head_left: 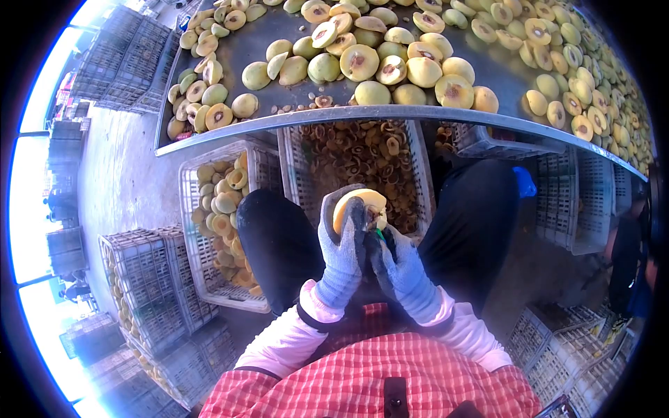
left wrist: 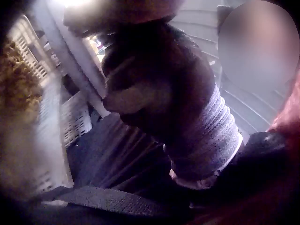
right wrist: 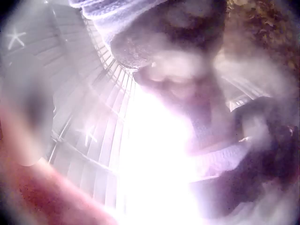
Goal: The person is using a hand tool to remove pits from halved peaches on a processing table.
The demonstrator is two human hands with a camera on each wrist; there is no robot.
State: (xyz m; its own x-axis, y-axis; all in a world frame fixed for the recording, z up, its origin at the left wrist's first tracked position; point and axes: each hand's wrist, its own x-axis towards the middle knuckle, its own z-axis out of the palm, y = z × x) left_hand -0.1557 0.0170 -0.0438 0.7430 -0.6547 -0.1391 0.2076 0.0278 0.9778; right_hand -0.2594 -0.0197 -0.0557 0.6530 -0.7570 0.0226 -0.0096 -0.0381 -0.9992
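Both hands wear grey-blue gloves with dark palms and meet above a crate, between the person's knees. My left hand (head_left: 340, 254) grips a yellow peach half (head_left: 364, 200), its cut side with the brown pit cavity turned to the right. At that cut side, my right hand (head_left: 408, 272) pinches a small green-handled tool (head_left: 380, 235); its working end is hidden at the fruit. In the left wrist view, a dark gloved hand (left wrist: 154, 84) fills the middle in shadow. Strong glare and blur wash out most of the right wrist view.
A metal table (head_left: 293, 125) heaped with peach halves stands in front. Beneath its edge, a white crate (head_left: 424, 174) holds brown pits and scraps. Another crate (head_left: 202, 296), at the left knee, holds peach halves. Stacked crates (head_left: 143, 268) stand farther left, with more crates (head_left: 557, 341) at right.
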